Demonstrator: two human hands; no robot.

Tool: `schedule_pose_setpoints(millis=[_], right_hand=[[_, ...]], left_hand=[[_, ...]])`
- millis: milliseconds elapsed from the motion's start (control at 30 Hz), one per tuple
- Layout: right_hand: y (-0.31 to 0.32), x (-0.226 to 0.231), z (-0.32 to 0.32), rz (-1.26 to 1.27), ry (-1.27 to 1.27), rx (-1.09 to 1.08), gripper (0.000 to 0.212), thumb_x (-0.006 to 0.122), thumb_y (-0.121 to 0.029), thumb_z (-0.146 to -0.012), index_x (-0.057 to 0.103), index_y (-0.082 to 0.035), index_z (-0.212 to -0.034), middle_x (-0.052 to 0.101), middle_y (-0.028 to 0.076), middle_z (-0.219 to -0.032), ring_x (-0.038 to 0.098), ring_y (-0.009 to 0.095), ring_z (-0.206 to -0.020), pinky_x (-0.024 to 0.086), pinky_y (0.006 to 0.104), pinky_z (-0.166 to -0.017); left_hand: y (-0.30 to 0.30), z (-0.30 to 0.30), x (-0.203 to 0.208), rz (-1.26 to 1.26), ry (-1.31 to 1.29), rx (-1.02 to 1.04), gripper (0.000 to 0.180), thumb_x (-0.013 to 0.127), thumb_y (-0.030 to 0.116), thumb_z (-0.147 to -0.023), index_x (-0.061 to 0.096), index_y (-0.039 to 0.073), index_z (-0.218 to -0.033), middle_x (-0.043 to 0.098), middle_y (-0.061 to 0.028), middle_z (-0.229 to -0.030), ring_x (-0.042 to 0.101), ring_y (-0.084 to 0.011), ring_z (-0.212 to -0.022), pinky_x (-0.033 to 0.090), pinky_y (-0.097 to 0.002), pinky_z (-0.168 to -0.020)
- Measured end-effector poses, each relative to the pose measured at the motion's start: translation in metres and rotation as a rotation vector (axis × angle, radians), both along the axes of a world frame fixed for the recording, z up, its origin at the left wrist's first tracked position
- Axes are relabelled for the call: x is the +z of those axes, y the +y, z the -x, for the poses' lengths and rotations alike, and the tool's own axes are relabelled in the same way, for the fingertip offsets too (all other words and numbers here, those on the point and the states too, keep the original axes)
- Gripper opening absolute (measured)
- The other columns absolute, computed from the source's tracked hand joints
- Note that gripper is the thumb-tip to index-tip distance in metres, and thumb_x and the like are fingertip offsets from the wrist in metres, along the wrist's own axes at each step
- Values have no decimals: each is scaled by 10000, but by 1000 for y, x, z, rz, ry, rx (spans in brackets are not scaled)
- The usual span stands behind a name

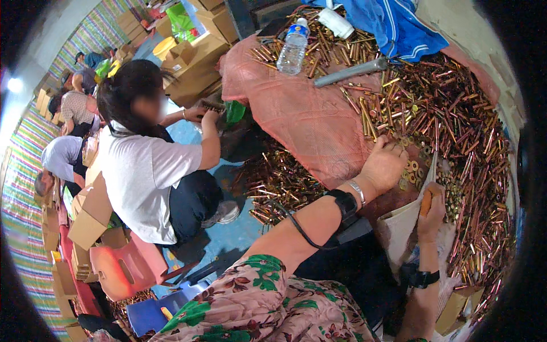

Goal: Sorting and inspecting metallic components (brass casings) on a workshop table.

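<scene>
My left hand [386, 164] reaches over the near edge of a heap of brassy and coppery metal tubes or bolts [419, 94]. Its fingers are curled down at the heap, and whatever they pinch is hidden. Several flat ring washers [411, 171] lie right beside those fingers. Nearer to me, my right hand [431, 212] is closed next to a pale sack flap [399, 225]. A small orange patch shows at its fingers, too unclear to name. Small nuts or rings [453, 196] lie to the right of this hand.
A salmon-coloured woven sack [307, 114] spreads under the heap. On it rest a plastic bottle [294, 48] and a grey metal pipe [350, 72]. A co-worker [151, 165] squats at the left, holding small parts. A red plastic chair [126, 268] and cardboard boxes [91, 211] stand farther left.
</scene>
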State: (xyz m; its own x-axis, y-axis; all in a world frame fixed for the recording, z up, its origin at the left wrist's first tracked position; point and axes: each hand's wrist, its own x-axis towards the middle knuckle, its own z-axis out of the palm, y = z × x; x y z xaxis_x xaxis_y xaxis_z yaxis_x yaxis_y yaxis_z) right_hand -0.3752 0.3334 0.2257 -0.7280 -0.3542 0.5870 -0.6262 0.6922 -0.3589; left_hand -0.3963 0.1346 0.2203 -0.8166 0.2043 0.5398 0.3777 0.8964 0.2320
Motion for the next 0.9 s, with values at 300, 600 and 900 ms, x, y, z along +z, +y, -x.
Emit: schedule_pose_setpoints(millis=[300, 600, 900], right_hand=[[1, 0, 1, 23, -32, 6, 147, 457, -66, -869, 523, 13, -975, 544, 187, -944, 535, 364, -867, 437, 378, -772], [5, -2, 0, -20, 36, 21, 162, 479, -59, -847, 513, 26, -981, 543, 199, -953, 528, 379, -885, 430, 395, -797], [-2, 5, 0, -47, 16, -34, 127, 509, -75, -832, 517, 2, -932, 539, 182, -935, 529, 374, -845, 437, 401, -749]], left_hand=[[3, -19, 4, -278, -113, -242, 306, 541, 240, -781, 595, 36, -1003, 584, -119, -1070, 523, -240, -1059, 291, -410, -994], [13, -26, 0, -183, 48, -242, 363, 557, 254, -733, 606, 7, -995, 555, -144, -1139, 450, -279, -1158, 252, -432, -1046], [14, -18, -9, -165, 46, -214, 320, 493, 147, -753, 580, 21, -1034, 557, -126, -1128, 457, -262, -1160, 260, -419, -1039]])
